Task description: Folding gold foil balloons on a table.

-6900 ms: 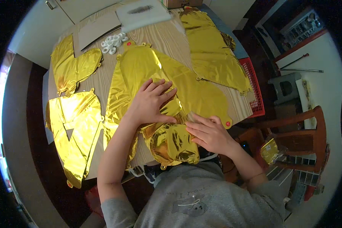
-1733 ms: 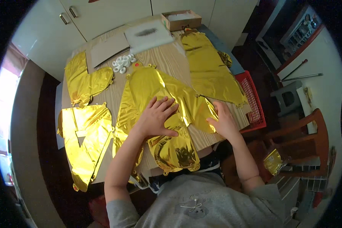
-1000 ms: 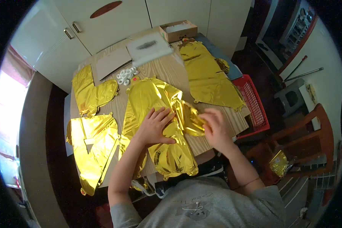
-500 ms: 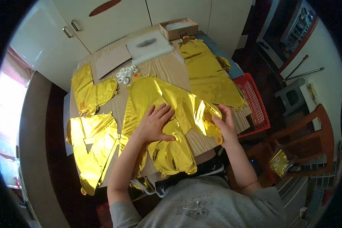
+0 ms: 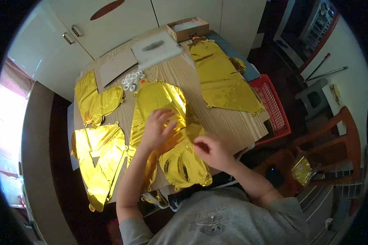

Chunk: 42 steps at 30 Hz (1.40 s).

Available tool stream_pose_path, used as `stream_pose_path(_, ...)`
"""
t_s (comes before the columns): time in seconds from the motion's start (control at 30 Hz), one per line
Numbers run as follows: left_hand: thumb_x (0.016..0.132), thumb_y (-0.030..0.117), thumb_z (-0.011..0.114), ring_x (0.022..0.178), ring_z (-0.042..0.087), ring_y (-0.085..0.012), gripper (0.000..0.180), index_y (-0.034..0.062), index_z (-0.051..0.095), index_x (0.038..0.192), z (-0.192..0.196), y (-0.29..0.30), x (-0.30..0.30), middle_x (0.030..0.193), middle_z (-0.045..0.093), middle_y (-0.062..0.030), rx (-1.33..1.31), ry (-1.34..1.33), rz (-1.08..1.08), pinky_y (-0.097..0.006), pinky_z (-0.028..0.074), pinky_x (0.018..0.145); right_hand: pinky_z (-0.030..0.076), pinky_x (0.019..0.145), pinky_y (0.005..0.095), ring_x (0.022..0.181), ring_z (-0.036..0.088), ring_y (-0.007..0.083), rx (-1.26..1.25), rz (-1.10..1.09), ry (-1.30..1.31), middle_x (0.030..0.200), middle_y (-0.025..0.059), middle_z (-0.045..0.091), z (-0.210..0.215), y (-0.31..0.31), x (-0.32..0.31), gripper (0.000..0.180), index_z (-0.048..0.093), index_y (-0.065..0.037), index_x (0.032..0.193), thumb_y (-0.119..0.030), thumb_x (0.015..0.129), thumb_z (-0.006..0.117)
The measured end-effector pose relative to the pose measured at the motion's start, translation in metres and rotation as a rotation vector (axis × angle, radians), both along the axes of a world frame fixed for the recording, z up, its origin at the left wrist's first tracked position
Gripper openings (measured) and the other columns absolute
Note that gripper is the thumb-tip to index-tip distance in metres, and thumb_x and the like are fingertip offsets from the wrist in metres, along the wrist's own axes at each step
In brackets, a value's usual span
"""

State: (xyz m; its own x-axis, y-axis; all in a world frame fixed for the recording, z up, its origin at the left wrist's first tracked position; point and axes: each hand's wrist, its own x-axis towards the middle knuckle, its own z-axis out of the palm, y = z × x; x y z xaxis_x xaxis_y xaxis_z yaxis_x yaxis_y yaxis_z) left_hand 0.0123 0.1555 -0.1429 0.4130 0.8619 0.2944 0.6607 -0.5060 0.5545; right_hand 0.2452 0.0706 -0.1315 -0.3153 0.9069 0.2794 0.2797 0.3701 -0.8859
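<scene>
A gold foil balloon [image 5: 153, 94], flat and partly folded over on itself, lies in the middle of the table. My left hand [image 5: 156, 130] is over its centre, fingers apart and holding nothing. At the fold's right edge, my right hand [image 5: 214, 152] has its thumb and fingers curled together on the foil. Below the hands, the balloon's rounded lower part [image 5: 186, 167] reaches the table's near edge. Another flat gold foil balloon [image 5: 106, 157] is at the left front, with a smaller angled one [image 5: 98, 98] behind it. A further gold foil balloon [image 5: 225, 81] is spread at the right back.
White rings [image 5: 132, 80] are piled behind the middle balloon. Farther back are a cardboard sheet [image 5: 117, 65], a clear plastic packet [image 5: 157, 49] and an open cardboard box [image 5: 188, 29]. A red basket [image 5: 276, 108] is beside the table's right edge, near a wooden chair [image 5: 331, 139].
The balloon's right-hand part has been folded leftward over its middle. My right hand has moved left with it, from the right table edge. My left hand has shifted slightly.
</scene>
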Motion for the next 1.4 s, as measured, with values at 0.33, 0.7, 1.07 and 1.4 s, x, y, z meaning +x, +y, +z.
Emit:
stream_pose_path(0.33,0.081,0.032,0.069,0.057,0.064,-0.0248,0.033,-0.0009,0.067,0.076,-0.008,0.019,-0.001,0.063,0.066,-0.0141,-0.527,-0.147,0.239,-0.035,0.049,0.056,0.050,0.071,0.0417,0.082,0.063,0.0331,0.029,0.188,-0.125,0.088,0.0143,0.063,-0.009,-0.002,-0.056,0.017,0.055,-0.003,0.096,-0.015,0.086,0.059)
stream_pose_path(0.7,0.073,0.023,0.076,0.065,0.055,-0.0292,0.032,-0.0041,0.059,0.070,-0.013,0.015,-0.009,0.070,0.054,-0.0159,-0.176,0.021,0.175,-0.039,0.045,0.061,0.050,0.083,0.0371,0.096,0.062,0.0269,0.156,0.081,-0.342,0.107,0.0113,0.064,-0.011,0.053,-0.005,0.024,0.063,-0.006,0.108,-0.021,0.089,0.061)
stream_pose_path(1.07,0.068,0.022,0.076,0.069,0.059,-0.0313,0.027,-0.0031,0.065,0.070,-0.028,0.013,-0.012,0.075,0.060,-0.0169,-0.094,-0.017,0.181,-0.040,0.048,0.064,0.027,0.106,0.0448,0.131,0.041,0.0233,0.285,0.122,-0.547,0.134,0.0007,0.055,-0.051,0.085,0.012,0.046,0.058,-0.015,0.127,-0.030,0.084,0.067)
stream_pose_path(1.4,0.068,0.022,0.079,0.073,0.058,-0.0308,0.030,-0.0034,0.064,0.073,-0.030,0.014,-0.013,0.078,0.059,-0.0167,-0.067,0.006,0.175,-0.039,0.048,0.066,0.026,0.108,0.0457,0.134,0.037,0.0235,0.327,0.161,-0.591,0.137,-0.0004,0.053,-0.050,0.083,0.016,0.046,0.063,-0.014,0.122,-0.037,0.082,0.068)
